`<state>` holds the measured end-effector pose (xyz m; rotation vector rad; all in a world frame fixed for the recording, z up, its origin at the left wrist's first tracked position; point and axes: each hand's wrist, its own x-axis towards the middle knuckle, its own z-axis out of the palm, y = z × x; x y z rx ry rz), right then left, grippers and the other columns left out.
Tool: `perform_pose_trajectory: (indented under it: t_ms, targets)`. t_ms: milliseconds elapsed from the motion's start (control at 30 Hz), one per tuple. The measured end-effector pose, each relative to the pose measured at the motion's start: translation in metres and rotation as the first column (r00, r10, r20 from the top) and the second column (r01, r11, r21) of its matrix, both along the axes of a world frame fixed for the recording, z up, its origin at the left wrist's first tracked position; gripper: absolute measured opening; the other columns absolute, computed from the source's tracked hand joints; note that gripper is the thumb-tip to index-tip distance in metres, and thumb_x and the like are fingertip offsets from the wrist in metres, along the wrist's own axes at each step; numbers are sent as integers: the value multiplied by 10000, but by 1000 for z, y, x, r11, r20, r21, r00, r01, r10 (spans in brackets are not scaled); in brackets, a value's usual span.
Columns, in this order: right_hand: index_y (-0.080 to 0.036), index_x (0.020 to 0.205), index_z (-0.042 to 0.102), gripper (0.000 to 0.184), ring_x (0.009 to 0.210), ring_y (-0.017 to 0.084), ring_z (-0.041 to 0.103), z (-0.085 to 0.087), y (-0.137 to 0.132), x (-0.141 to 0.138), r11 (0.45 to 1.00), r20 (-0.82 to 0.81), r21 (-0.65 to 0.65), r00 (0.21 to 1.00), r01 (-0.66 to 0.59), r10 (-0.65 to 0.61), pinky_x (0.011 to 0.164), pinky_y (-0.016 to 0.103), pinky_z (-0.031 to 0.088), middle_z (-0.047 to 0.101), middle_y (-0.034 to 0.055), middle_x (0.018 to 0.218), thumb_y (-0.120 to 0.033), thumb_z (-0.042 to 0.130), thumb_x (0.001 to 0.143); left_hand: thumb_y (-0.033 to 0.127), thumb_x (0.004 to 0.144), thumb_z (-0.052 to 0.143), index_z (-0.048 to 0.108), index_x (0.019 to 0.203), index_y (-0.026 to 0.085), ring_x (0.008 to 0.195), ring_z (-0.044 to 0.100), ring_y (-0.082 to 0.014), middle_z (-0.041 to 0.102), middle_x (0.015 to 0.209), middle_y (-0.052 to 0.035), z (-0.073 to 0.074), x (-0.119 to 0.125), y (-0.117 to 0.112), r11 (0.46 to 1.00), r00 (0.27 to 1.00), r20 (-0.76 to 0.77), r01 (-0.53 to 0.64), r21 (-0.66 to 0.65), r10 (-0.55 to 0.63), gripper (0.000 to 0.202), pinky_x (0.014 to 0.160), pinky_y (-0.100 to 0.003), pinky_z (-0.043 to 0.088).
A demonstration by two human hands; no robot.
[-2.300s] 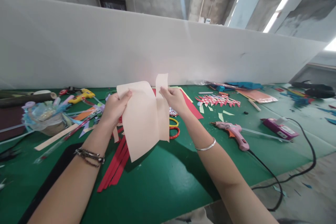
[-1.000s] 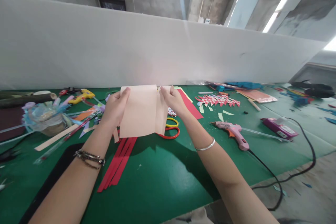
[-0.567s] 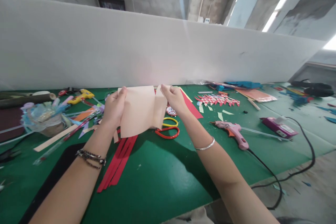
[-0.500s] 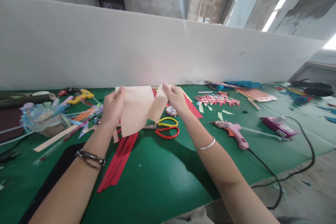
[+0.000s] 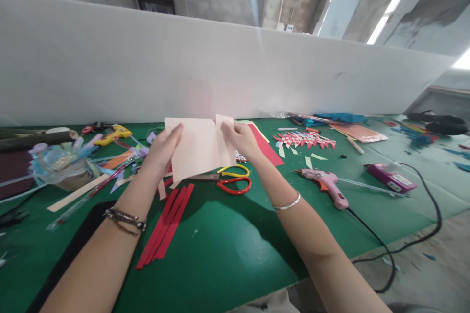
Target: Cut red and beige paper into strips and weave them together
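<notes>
The person's left hand (image 5: 162, 149) pinches the left edge of a peach paper sheet (image 5: 194, 149), thumb flat on its face, the other fingers mostly hidden behind. The right hand (image 5: 241, 138) grips the sheet's narrow right section between thumb and curled fingers (whether a fold or a cut divides it, one cannot tell). The sheet is held above the green table (image 5: 235, 244), partly over the scissors (image 5: 210, 177).

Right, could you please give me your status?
Left hand gripping pale paper; right hand gripping its narrower side. Scissors and red strips lying close by.
</notes>
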<state>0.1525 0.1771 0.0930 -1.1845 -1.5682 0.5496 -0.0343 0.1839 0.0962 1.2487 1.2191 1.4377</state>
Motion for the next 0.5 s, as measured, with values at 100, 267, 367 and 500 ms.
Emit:
perform_pose_trajectory:
  t_ms: [100, 267, 367, 500]
  targets:
    - [-189, 531, 221, 426, 480, 56, 197, 1, 0, 1, 999, -18, 2, 999, 40, -40, 444, 226, 134, 186, -42, 525, -456, 387, 819, 483, 628, 633, 590, 687, 163, 567, 553, -138, 614, 643, -10, -1, -1, -1, 998, 993, -105, -56, 6, 57, 328, 464, -205, 405]
    - [-195, 510, 230, 456, 445, 52, 184, 4, -3, 0, 995, -68, -100, 998, 1, -8, 421, 225, 117, 173, -50, 496, -486, 415, 808, 493, 607, 644, 580, 638, 157, 524, 516, -129, 573, 589, 2, 1, 1, -4, 985, 983, -83, -158, 71, 163, 343, 425, -202, 374]
    - [-195, 515, 228, 445, 441, 48, 184, 8, -6, -1, 995, -123, -91, 992, -45, 34, 422, 221, 125, 181, -53, 493, -461, 415, 819, 498, 590, 659, 576, 624, 155, 515, 510, -127, 558, 571, 3, 3, 4, -7, 985, 988, -35, -144, 93, 148, 354, 423, -205, 383]
    - [-187, 514, 259, 431, 441, 42, 207, 12, -10, -3, 991, -202, -85, 976, -103, 84, 425, 211, 149, 213, -58, 482, -442, 414, 826, 486, 566, 685, 579, 624, 151, 497, 497, -108, 564, 577, 8, 4, 5, -7, 986, 992, 25, -126, 107, 124, 356, 421, -193, 383]
